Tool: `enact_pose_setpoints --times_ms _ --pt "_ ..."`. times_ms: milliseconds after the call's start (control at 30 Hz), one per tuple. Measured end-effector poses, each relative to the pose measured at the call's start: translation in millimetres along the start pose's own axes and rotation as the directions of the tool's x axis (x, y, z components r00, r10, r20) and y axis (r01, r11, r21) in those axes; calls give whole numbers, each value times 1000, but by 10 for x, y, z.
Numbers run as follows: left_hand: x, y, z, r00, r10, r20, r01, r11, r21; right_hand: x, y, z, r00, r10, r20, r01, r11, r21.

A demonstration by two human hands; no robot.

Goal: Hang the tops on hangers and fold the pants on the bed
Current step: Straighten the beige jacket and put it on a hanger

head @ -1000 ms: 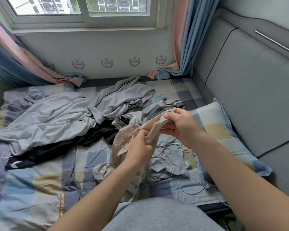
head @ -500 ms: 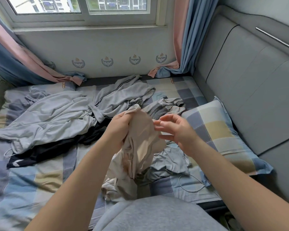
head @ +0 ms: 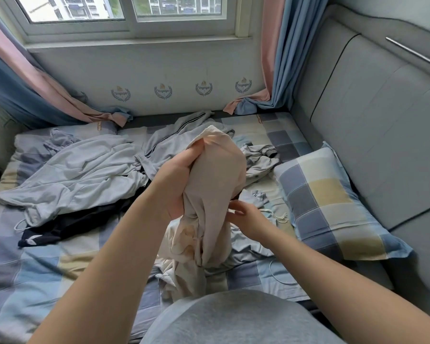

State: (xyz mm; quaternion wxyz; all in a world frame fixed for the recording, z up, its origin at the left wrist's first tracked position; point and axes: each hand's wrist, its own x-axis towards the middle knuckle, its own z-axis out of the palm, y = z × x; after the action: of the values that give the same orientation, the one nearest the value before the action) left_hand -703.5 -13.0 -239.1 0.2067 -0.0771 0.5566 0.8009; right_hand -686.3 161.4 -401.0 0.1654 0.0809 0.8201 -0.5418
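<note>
**Q:** How are the hands engaging the workpiece?

**A:** The left hand (head: pixel 176 180) is gripping the beige garment (head: pixel 216 175), with its fingers curled round a bunched neck of cloth. The right hand (head: pixel 246 217), lower and to the right of the left, is reaching in with its fingers nearly straight and its tips touching the garment's edge.

**Q:** What are its material and shape?

**A:** Thin, smooth, matte fabric is billowing into a rounded hood above the left hand. It is hanging below in a creased, rope-like column onto the checked bedsheet (head: pixel 35 274).

**Q:** What is lying around it?

**A:** A pale grey top (head: pixel 80 170) is sprawling left of the left hand, over a dark garment (head: pixel 60 232) with a white logo. A checked pillow (head: pixel 333 202) is lying right of the right hand.

**Q:** Is any writing legible?

**A:** The wall emblems (head: pixel 162 91) beyond the hands are reading "Voyager". The bedsheet's orange label is too small to read.
</note>
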Motion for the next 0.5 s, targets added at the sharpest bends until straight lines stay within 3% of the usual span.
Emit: enact_pose_setpoints --times_ms 133,267,400,500 --pt "40 -15 -64 997 -3 -73 3 1000 2 0 32 -51 996 -46 -79 40 996 -76" --pt "240 -78 -307 948 45 -315 -39 999 24 -39 109 -190 989 -9 -148 10 1000 3" --pt "373 -232 -550 865 213 -454 -72 948 309 -105 -42 -384 970 -21 -242 49 992 113" --pt "346 -405 -522 881 331 -339 -104 833 544 -188 -309 -497 968 -80 -239 133 967 215"
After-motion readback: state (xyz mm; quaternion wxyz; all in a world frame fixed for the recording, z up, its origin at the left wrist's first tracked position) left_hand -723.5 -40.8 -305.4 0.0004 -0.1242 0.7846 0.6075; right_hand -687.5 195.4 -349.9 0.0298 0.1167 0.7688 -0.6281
